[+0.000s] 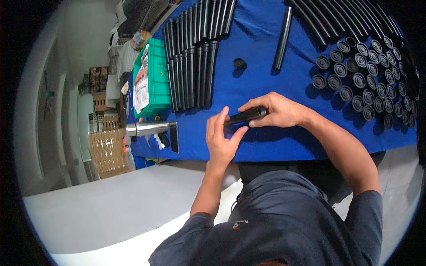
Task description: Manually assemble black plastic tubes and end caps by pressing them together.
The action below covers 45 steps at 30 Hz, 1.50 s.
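Observation:
A short-looking black tube (243,116) lies crosswise between my two hands, just above the near part of the blue cloth. Its round open end points to the right. My right hand (280,111) grips that end with thumb and fingers on either side of the rim. The tube's other end rests in my left hand (222,138), fingers over it and thumb below; part of it is hidden there. Beyond my hands a round black cap (239,64) sits on the cloth. Farther off and to the right of it lies a single long black tube (282,39).
Two rows of black tubes (191,75) lie at the left, beside a green crate (159,80). A silver cylinder (151,128) and a dark phone-like slab (174,137) lie nearer. Many ringed black caps (359,80) cover the right side, with more tubes (337,17) behind.

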Tool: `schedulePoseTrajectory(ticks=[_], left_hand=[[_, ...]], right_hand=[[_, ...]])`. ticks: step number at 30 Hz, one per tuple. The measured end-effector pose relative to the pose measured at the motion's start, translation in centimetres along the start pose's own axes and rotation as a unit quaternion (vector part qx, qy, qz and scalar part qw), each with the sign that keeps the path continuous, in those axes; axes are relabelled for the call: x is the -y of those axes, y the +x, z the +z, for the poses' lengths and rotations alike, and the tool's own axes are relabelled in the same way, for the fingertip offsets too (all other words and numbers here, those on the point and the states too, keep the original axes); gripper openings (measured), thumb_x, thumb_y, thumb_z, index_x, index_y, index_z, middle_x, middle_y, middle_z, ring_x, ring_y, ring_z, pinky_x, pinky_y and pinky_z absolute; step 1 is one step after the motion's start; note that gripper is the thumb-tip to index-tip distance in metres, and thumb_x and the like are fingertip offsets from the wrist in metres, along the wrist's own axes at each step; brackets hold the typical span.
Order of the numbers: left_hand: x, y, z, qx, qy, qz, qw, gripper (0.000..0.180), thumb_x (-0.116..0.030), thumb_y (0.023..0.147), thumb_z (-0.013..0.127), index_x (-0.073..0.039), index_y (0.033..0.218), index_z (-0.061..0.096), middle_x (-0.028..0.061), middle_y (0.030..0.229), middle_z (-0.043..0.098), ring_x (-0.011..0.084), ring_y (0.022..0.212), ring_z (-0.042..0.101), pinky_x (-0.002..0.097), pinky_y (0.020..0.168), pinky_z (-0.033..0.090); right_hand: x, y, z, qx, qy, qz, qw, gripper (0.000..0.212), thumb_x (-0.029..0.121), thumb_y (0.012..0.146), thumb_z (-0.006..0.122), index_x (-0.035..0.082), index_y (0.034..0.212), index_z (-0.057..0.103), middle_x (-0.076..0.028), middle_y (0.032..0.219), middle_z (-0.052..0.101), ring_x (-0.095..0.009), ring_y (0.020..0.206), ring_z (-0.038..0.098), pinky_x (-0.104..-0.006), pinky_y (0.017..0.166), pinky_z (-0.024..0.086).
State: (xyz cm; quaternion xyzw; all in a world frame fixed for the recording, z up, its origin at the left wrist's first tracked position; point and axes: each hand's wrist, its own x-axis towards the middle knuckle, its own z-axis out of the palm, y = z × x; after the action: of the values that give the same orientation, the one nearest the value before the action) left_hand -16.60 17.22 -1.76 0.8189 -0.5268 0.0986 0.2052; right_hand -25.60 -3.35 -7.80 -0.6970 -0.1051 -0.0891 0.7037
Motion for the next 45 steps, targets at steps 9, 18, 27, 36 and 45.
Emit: schedulePoseTrajectory(ticks=[9, 18, 27, 36, 45], left_hand=[[2.0, 1.4, 0.7, 0.186, -0.229, -0.203, 0.934, 0.031, -0.011, 0.078, 0.078, 0.001, 0.102, 0.062, 0.0113, 0.095, 0.068, 0.0194, 0.087, 0.065, 0.0328, 0.081, 0.051], [3.5, 1.9, -1.0, 0.306, -0.343, -0.130, 0.879, 0.046, -0.030, 0.091, 0.069, 0.005, 0.118, 0.061, 0.0081, 0.102, 0.062, 0.0170, 0.097, 0.059, 0.0300, 0.086, 0.048], [2.8, 1.1, 0.7, 0.290, -0.520, -0.253, 0.763, 0.046, -0.026, 0.084, 0.079, -0.001, 0.115, 0.057, 0.0049, 0.106, 0.062, 0.0120, 0.096, 0.059, 0.0272, 0.085, 0.047], [4.1, 1.1, 0.4, 0.341, -0.472, -0.246, 0.775, 0.046, -0.029, 0.082, 0.081, -0.001, 0.110, 0.059, 0.0048, 0.104, 0.061, 0.0110, 0.094, 0.057, 0.0257, 0.082, 0.045], [1.2, -0.7, 2.0, -0.043, -0.782, -0.251, 0.569, 0.033, -0.013, 0.090, 0.069, -0.009, 0.121, 0.058, 0.0123, 0.122, 0.063, 0.0258, 0.116, 0.058, 0.0473, 0.103, 0.046]], right_hand=[[1.4, -0.6, -1.4, 0.005, 0.096, 0.059, 0.994, 0.041, 0.011, 0.080, 0.075, 0.003, 0.119, 0.065, -0.008, 0.095, 0.073, -0.015, 0.086, 0.067, -0.0317, 0.081, 0.052], [0.2, -0.3, -0.9, 0.059, 0.082, -0.020, 0.995, 0.040, 0.011, 0.078, 0.073, 0.003, 0.116, 0.067, -0.010, 0.098, 0.073, -0.014, 0.087, 0.066, -0.0308, 0.080, 0.052], [-0.4, -0.1, -0.7, 0.056, 0.156, -0.038, 0.985, 0.038, 0.011, 0.077, 0.074, 0.004, 0.114, 0.069, -0.009, 0.092, 0.074, -0.014, 0.075, 0.067, -0.0308, 0.074, 0.053], [0.5, -0.2, -1.2, 0.117, 0.110, 0.038, 0.986, 0.038, 0.011, 0.078, 0.075, 0.004, 0.115, 0.069, -0.005, 0.080, 0.070, -0.012, 0.062, 0.059, -0.0272, 0.055, 0.049], [-0.4, -0.4, -0.6, 0.022, -0.031, -0.037, 0.999, 0.069, 0.023, 0.077, 0.080, 0.008, 0.138, 0.052, -0.011, 0.101, 0.068, -0.016, 0.084, 0.064, -0.0317, 0.075, 0.051]])
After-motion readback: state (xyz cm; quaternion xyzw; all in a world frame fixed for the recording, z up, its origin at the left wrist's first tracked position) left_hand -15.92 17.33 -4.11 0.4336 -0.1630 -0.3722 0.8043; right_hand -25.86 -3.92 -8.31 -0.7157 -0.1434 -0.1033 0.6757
